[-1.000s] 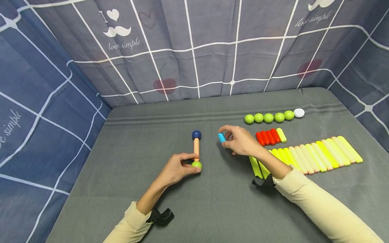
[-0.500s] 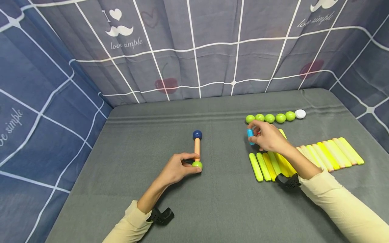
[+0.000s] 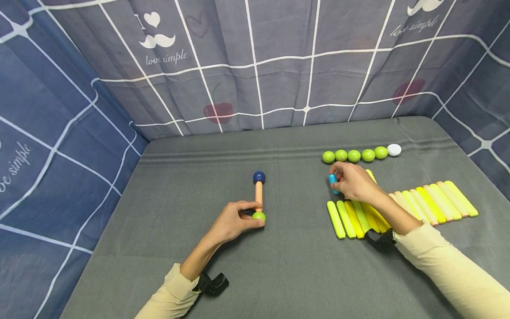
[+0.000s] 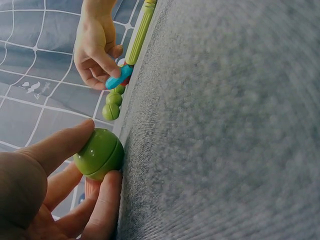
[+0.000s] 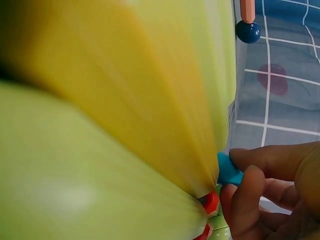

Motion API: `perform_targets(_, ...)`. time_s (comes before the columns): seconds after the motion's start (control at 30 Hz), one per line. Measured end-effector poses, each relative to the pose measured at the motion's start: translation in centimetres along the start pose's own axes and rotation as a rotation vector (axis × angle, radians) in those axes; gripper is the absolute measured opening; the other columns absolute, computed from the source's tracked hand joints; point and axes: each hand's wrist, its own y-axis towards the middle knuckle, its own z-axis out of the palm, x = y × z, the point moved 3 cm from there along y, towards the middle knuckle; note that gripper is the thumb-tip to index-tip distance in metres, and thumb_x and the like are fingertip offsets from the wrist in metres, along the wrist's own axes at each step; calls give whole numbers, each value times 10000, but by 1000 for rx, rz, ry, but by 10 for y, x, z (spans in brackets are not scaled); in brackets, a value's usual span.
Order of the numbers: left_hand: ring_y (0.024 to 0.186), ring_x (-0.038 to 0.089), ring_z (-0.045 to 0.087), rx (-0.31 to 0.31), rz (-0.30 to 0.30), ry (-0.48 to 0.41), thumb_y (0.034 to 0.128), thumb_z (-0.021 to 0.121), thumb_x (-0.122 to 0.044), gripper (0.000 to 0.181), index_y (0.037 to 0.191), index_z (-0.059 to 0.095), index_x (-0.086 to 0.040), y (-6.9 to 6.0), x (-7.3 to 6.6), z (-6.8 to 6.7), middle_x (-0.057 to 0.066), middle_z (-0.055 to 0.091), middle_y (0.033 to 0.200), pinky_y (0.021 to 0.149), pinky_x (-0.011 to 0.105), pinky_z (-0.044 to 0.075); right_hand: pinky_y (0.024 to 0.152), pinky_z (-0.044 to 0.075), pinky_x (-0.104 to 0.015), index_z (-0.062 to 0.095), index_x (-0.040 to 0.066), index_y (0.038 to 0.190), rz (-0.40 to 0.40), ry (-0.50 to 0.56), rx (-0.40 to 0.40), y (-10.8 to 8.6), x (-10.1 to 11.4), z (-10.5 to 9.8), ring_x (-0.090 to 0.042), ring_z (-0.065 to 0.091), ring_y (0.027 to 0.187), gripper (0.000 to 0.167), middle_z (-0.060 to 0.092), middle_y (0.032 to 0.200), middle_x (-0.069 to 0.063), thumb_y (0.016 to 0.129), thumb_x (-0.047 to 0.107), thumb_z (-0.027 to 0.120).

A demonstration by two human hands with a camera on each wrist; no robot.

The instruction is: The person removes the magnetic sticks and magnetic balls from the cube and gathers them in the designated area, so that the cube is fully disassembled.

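Observation:
My left hand [image 3: 233, 220] pinches a green ball [image 4: 100, 152] between thumb and fingers. From that ball a ribbed orange-pink rod [image 3: 259, 194] runs away across the cloth to a dark blue ball [image 3: 259, 177]. Over on the right, my right hand [image 3: 354, 182] pinches a short blue stick [image 3: 333, 184] by its upper part, and its lower end is at or near the cloth. Short red sticks [image 5: 211, 203] lie close to the blue one; in the head view the right hand hides them.
Behind the right hand runs a row of green balls [image 3: 353, 156], ending in a white ball [image 3: 394, 149]. Long yellow-green sticks [image 3: 336, 219] and pale sticks [image 3: 434, 204] lie side by side under and beyond the right forearm. A checked curtain [image 3: 279, 79] rises behind the grey cloth [image 3: 179, 177].
My right hand has carried the blue stick rightward from mid-table to beside the red sticks, then slightly right and nearer. The left hand keeps its hold on the green ball.

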Motion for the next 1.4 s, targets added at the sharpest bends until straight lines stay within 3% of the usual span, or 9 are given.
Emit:
perform_targets(0.37, 776, 139, 626, -5, -12, -7, 776, 856, -139, 424, 1177, 729, -86, 0, 0, 0, 42, 681, 1135, 669, 287, 528, 791, 451, -472, 638, -98, 1121, 12, 3, -4, 2, -5, 2, -329, 547, 892, 303, 611, 969, -202, 824, -48, 674)
perform_targets(0.7, 771, 143, 639, 1, -23, -17, 777, 855, -140, 430, 1183, 725, -87, 0, 0, 1, 60, 672, 1135, 645, 298, 527, 812, 477, -510, 606, -93, 1203, 22, 31, 26, 0, -5, 2, -357, 588, 936, 352, 609, 1093, -269, 862, -31, 668)
perform_targets(0.93, 723, 133, 647, 12, -26, -31, 781, 848, -118, 444, 1197, 703, -68, -1, -1, 2, 66, 696, 1067, 608, 286, 526, 765, 489, -466, 618, -77, 1193, 0, 73, 15, -9, 4, 2, -288, 597, 844, 347, 620, 1050, -237, 864, -8, 704)
perform_targets(1.17, 731, 129, 633, 90, 28, 42, 805, 826, -110, 555, 1314, 616, -39, 0, -8, 2, 67, 609, 1068, 637, 278, 535, 682, 492, -355, 646, -47, 1155, -35, 121, 25, -24, 19, 8, -201, 606, 798, 327, 627, 1098, -196, 841, 1, 726)
perform_targets(1.4, 677, 135, 615, 94, -17, 71, 819, 832, -237, 574, 1322, 612, -70, 3, -9, -1, 132, 555, 1176, 609, 289, 516, 631, 521, -301, 650, -38, 1143, -74, 227, 53, -39, 35, 16, -161, 630, 763, 323, 644, 1100, -183, 832, -17, 735)
